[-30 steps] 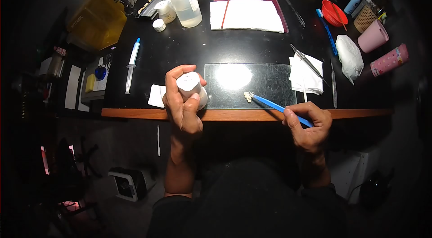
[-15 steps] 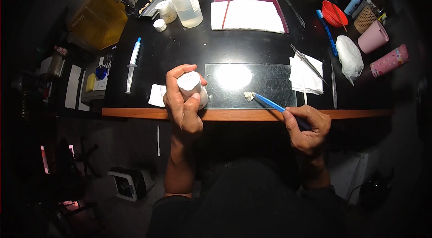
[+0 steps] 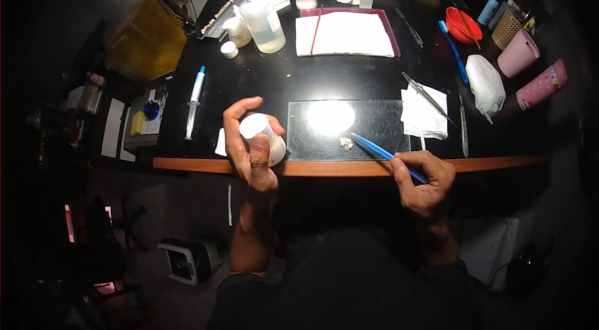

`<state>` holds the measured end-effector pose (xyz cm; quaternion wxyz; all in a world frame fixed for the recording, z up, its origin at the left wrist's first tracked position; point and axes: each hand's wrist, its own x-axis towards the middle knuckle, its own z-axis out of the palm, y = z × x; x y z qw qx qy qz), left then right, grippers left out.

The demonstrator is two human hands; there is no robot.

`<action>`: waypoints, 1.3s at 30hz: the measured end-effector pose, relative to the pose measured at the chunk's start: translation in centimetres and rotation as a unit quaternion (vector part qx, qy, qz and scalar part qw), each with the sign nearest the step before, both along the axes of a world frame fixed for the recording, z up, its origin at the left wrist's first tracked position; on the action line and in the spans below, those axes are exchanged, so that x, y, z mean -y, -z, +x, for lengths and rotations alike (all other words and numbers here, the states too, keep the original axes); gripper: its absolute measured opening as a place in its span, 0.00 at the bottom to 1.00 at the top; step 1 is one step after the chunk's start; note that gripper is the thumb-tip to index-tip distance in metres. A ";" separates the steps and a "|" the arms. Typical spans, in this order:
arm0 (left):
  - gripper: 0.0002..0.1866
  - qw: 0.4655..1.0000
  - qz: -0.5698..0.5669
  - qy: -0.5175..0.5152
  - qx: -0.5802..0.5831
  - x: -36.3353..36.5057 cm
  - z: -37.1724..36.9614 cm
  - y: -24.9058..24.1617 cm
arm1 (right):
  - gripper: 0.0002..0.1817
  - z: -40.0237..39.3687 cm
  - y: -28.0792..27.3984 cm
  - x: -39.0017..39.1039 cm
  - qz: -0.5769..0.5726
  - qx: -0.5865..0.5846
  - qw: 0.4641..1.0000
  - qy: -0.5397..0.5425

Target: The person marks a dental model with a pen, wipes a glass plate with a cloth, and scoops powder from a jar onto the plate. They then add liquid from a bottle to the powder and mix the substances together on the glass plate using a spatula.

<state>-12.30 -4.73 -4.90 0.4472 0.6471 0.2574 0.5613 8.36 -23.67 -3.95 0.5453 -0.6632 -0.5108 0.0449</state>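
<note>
Pale crumbly heap (image 3: pixel 346 143) lay on the clear rectangular glass plate (image 3: pixel 306 143), apparently untouched now that the tip of the slim blue tool (image 3: pixel 375 149) had drawn just clear. The right hand (image 3: pixel 427 180) pinched that tool; the left hand (image 3: pixel 253 165) grasped a white-lidded bottle (image 3: pixel 276 150), forefinger newly lifted.

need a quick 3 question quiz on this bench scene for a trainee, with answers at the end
1. What does the right hand hold?
a) a red stick
b) a slim blue tool
c) a syringe

2. True or false: the left hand holds a white-topped container.

3. Where does the small pale heap lie?

Key:
1. b
2. True
3. On the clear plate, near the tip of the slim blue tool.
</note>
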 end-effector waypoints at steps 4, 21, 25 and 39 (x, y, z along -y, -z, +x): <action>0.16 1.000 0.016 -0.012 -0.004 -0.9 -0.6 -1.5 | 0.03 0.1 0.1 0.0 0.000 -0.007 1.000 -0.003; 0.19 0.946 0.051 -0.080 -0.310 -12.6 -1.5 -0.9 | 0.03 0.5 0.6 0.1 0.031 0.025 0.999 -0.011; 0.29 0.909 0.159 -0.153 -0.355 -12.6 -1.1 -2.6 | 0.03 0.5 0.7 0.2 0.030 0.021 0.999 -0.014; 0.52 0.917 0.171 -0.178 -0.315 -20.5 9.1 -5.0 | 0.04 0.6 1.3 -0.1 0.068 0.043 0.997 -0.009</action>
